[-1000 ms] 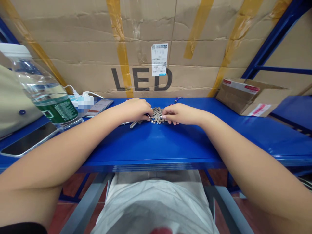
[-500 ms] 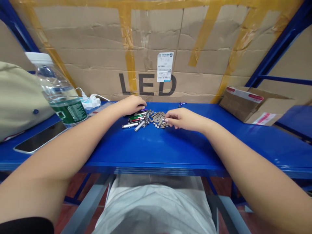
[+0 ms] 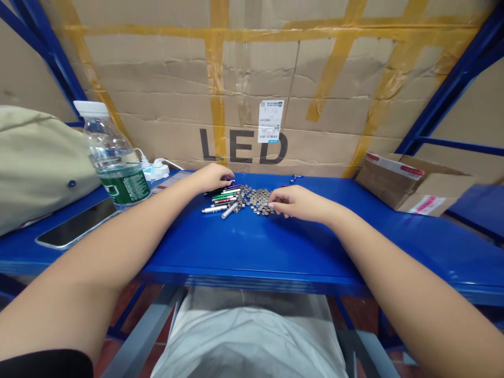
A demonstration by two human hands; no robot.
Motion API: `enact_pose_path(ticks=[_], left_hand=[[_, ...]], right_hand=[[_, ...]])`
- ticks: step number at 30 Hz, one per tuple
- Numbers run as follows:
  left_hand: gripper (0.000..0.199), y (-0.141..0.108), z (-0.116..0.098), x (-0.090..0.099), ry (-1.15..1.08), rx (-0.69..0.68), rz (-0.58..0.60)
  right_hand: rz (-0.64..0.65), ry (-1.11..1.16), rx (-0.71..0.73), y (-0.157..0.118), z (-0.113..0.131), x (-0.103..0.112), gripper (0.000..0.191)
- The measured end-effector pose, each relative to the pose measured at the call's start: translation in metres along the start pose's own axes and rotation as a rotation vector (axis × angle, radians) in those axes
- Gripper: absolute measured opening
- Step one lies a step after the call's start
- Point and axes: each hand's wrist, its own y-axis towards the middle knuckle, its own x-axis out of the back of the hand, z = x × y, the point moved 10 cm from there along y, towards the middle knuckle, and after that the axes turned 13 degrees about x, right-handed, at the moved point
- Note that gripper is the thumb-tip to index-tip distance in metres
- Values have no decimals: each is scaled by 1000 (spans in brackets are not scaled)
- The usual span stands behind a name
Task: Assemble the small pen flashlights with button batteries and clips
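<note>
My left hand (image 3: 216, 177) curls over the far end of a pile of slim metal penlights (image 3: 223, 198), silver, green, red and purple. A bit of blue metal, seemingly a penlight, shows at its closed fingertips. To the right of these tubes lies a spread of small round silver button cells (image 3: 258, 198). My right hand (image 3: 289, 201) is at the right edge of that spread, thumb and fingers pinched together. A tiny silver piece, like a button cell, shows at the fingertips, mostly hidden. Behind it lies a small blue-purple piece (image 3: 295, 179).
On the left of the blue table (image 3: 252, 252) stand a water bottle (image 3: 124, 184), a phone (image 3: 76, 223), a white power strip (image 3: 155, 170) and a pale bag (image 3: 39, 163). An open small carton (image 3: 409, 184) sits at right. A large cardboard box (image 3: 157, 94) forms the back.
The view has tilted up slightly, so everything sits lower in the picture. My left fingers have closed in around a blue piece. My right hand stays pinched beside the button cells.
</note>
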Motion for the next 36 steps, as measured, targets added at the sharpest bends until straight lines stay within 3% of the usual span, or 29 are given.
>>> enact_pose_path(ticks=[15,21,25,30,33,36], left_hand=[[31,-1,2,8,-23,-31,-67],[33,-3,3,25,-43,-1,-145],[30,-22,-37,42,-113,-130,-156],[34,-49,-110,34,-356,-272,65],[23,-52,-123,30,-449,-262,73],[21,-48,-119,30,-458,-252,27]], right_hand=[[-2,-6,-16,0,8,1,17],[-32,-15,3,1,11,2,15],[-75,-31,26,1,16,6,13],[-133,-51,37,1,15,11,13],[-154,-47,22,1,10,13,14],[-170,-41,9,1,8,15,15]])
